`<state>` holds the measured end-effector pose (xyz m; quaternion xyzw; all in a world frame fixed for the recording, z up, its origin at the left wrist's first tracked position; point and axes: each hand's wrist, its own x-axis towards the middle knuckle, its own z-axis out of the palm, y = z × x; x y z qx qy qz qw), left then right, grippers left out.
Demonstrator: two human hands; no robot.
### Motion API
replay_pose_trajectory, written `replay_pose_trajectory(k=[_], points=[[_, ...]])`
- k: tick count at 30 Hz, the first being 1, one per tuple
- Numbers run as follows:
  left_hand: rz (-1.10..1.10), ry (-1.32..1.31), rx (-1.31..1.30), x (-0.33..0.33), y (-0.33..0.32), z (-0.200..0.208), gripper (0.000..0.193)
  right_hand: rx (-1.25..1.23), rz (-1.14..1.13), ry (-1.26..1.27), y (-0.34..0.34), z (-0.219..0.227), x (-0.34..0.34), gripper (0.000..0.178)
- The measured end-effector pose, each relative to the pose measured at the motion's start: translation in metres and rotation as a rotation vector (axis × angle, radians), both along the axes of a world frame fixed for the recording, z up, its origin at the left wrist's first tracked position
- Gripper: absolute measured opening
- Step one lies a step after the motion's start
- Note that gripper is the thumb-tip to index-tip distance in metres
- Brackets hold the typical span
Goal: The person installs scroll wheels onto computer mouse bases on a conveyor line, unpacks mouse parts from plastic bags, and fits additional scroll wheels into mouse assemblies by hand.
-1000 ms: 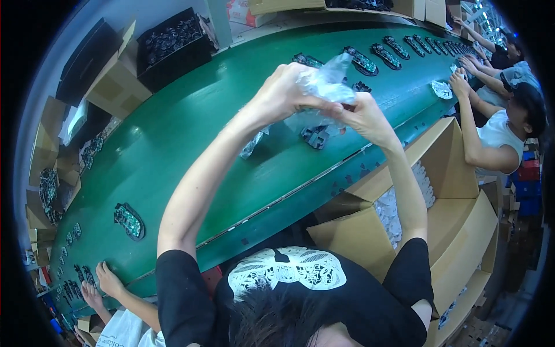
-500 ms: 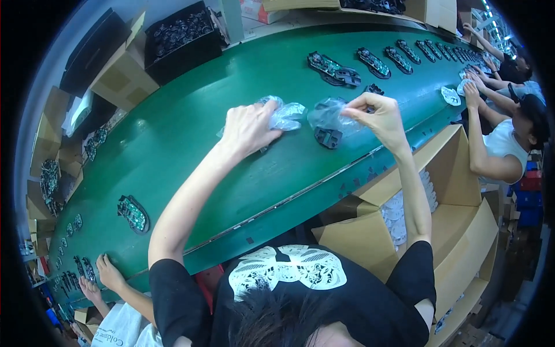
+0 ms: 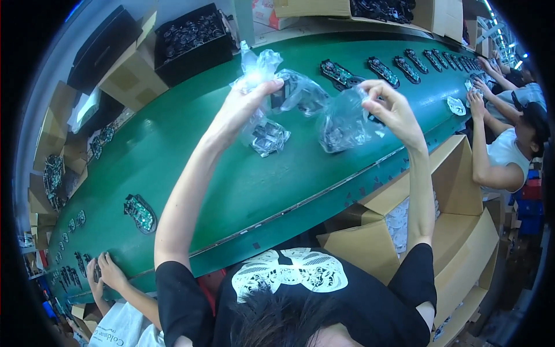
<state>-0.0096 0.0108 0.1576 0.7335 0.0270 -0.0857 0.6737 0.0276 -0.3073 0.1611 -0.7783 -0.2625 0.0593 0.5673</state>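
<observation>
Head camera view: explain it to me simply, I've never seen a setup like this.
There is no machine here. A person works with two bare hands, filmed from above by a wide fisheye camera on their head, which is why straight edges bend.

The left hand grips bunched clear plastic. The right hand pinches a clear bag with something dark inside.

Under them runs a long green surface. Black parts with green circuit boards lie along it, mostly in a row toward the upper right. An open cardboard box on the right holds pale pieces. Other people's hands show at both sides.
</observation>
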Motion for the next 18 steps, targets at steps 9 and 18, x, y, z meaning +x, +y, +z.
replay_pose_trajectory(k=[9,18], points=[[0.008,0.035,-0.181,0.004,-0.003,-0.009,0.054,0.492,-0.213,0.175,0.026,-0.017,0.027,0.021],[-0.146,-0.229,-0.083,-0.01,-0.041,0.03,0.031,-0.348,-0.157,-0.638,0.062,0.008,-0.025,0.033]])
